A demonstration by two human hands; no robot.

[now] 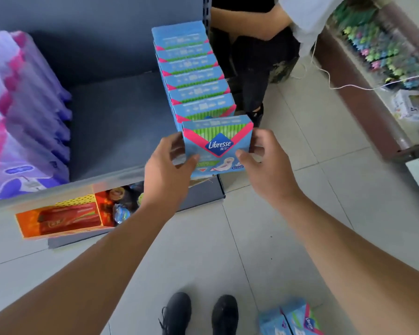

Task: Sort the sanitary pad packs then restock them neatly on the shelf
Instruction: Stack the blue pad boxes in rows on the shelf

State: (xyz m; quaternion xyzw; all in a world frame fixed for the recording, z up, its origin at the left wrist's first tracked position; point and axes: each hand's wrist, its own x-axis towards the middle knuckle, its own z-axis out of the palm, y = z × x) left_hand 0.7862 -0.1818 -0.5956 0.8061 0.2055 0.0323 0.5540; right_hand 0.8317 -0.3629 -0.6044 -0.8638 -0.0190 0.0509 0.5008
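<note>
Centrally, the front Libresse pack (218, 146) stands upright at the near end of a row of blue packs (191, 68), its printed face toward the camera. The left hand (169, 170) grips its left edge, fingers curled behind and thumb on the face; the right hand (264, 163) grips its right edge the same way. Behind this pack the row runs straight back along the right edge of the grey shelf (116, 122), toward the shelf's upright post. Left of the pack lies a broad bare stretch of shelf, bounded at its far left by purple packs (27, 112) stacked at a slant. Below the pack, the shelf's front lip overhangs a lower tier holding an orange box (63, 218). Right of the pack is tiled floor (288, 213), where another person (257, 68) stands beside the row's far end. Nearer than the pack, by the wearer's black shoes (198, 313), two more blue packs (290, 319) lie on the floor.
</note>
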